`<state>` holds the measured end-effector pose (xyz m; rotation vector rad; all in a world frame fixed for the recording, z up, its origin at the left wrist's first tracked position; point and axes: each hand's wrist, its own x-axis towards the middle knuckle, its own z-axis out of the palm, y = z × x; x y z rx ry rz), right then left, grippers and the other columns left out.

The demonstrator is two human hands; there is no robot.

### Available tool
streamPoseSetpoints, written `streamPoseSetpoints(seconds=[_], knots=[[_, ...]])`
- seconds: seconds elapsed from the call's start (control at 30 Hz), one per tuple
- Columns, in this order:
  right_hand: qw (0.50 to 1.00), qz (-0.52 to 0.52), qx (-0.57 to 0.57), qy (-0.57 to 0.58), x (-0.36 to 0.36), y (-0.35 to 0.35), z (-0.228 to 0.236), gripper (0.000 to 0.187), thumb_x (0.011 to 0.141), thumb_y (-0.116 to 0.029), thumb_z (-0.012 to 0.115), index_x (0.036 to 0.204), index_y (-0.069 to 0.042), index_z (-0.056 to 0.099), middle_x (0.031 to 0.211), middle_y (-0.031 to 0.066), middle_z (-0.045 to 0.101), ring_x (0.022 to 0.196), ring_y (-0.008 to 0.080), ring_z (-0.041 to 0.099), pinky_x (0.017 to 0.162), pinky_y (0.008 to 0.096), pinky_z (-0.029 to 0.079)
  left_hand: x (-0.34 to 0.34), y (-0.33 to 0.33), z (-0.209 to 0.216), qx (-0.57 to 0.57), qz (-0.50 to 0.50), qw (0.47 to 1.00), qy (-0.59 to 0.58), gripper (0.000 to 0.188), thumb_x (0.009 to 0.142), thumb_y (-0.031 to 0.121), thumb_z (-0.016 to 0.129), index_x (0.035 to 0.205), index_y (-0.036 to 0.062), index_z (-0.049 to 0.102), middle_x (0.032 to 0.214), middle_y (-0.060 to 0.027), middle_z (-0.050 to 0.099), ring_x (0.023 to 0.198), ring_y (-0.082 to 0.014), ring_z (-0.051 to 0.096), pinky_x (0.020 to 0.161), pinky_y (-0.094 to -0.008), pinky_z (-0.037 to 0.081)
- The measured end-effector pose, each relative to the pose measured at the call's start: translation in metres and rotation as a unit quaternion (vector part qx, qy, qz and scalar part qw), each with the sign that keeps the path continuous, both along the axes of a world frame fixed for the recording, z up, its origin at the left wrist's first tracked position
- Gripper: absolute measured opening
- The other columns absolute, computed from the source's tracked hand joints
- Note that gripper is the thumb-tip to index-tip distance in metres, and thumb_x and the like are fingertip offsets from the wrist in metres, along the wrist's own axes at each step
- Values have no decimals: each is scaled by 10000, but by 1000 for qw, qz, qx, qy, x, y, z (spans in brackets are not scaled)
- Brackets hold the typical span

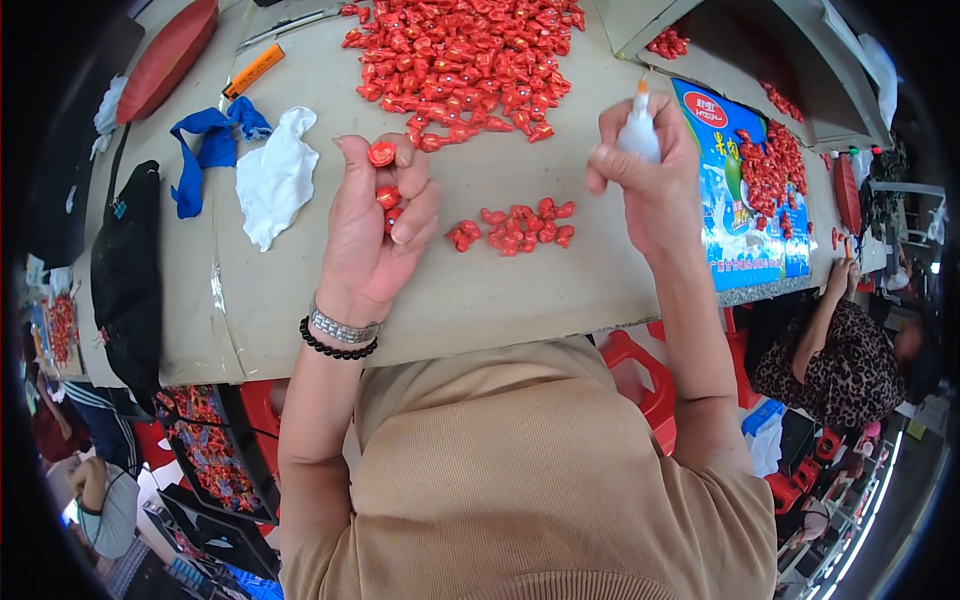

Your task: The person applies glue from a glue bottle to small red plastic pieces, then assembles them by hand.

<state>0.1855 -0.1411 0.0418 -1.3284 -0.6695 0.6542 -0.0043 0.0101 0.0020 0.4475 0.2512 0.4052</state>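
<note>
Palm up over the table, my left hand (375,225) is curled around several small red plastic pieces (388,197). One round red piece (381,153) is pinched between thumb and forefinger, its flat side showing. My right hand (655,170) grips a small white squeeze bottle (640,135) with an orange tip, held nozzle up. Between my hands, a small cluster of glossy red plastic figures (515,228) lies on the table. Farther off, a big heap of similar red figures (465,60) covers the tabletop. What the figures depict is too small to tell.
A white cloth (277,180) and a blue cloth (205,150) lie at left, near an orange-handled cutter (254,70) and a red tray (170,60). At right, more red figures (770,170) rest on a blue printed sheet (740,250) beside a shelf (760,40). A co-worker (830,340) sits beyond.
</note>
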Motion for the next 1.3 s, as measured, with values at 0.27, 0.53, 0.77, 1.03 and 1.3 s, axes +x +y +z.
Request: streamPoseSetpoints(seconds=[0.27, 0.53, 0.77, 1.03, 1.3], knots=[[885, 76, -204, -411, -3, -31, -9, 261, 636, 85, 716, 851, -55, 668, 836, 72, 576, 795, 214, 587, 703, 302, 474, 1, 2, 4, -6, -4, 1000, -9, 436, 969, 515, 304, 891, 108, 442, 691, 26, 333, 449, -54, 296, 356, -179, 250], [873, 97, -227, -421, -14, -35, -8, 209, 660, 16, 747, 841, -45, 661, 835, 91, 592, 780, 259, 616, 662, 339, 484, -7, -8, 4, -30, -2, 999, 30, 459, 945, 561, 302, 861, 127, 422, 665, 28, 323, 428, -58, 302, 355, -186, 247], [913, 22, -150, -379, -1, -23, -10, 141, 704, 2, 707, 788, -16, 595, 823, 104, 611, 731, 256, 620, 653, 321, 486, -3, -3, 3, -34, -21, 999, 18, 488, 938, 575, 301, 847, 126, 469, 663, 15, 363, 444, -77, 313, 380, -205, 240], [983, 91, -72, -141, -11, 32, 13, 208, 671, 75, 698, 742, -36, 537, 841, 31, 588, 746, 81, 554, 642, 236, 460, -2, 0, 5, -37, -8, 999, 14, 467, 952, 552, 290, 880, 114, 436, 664, 24, 327, 424, -62, 303, 346, -191, 243], [976, 180, -122, 13, -32, 77, 14, 321, 676, 79, 694, 975, -25, 641, 823, -7, 564, 702, 59, 528, 558, 226, 443, -7, 1, 0, -30, -25, 999, -29, 486, 947, 570, 282, 869, 123, 454, 720, 3, 434, 435, -71, 325, 377, -203, 252]])
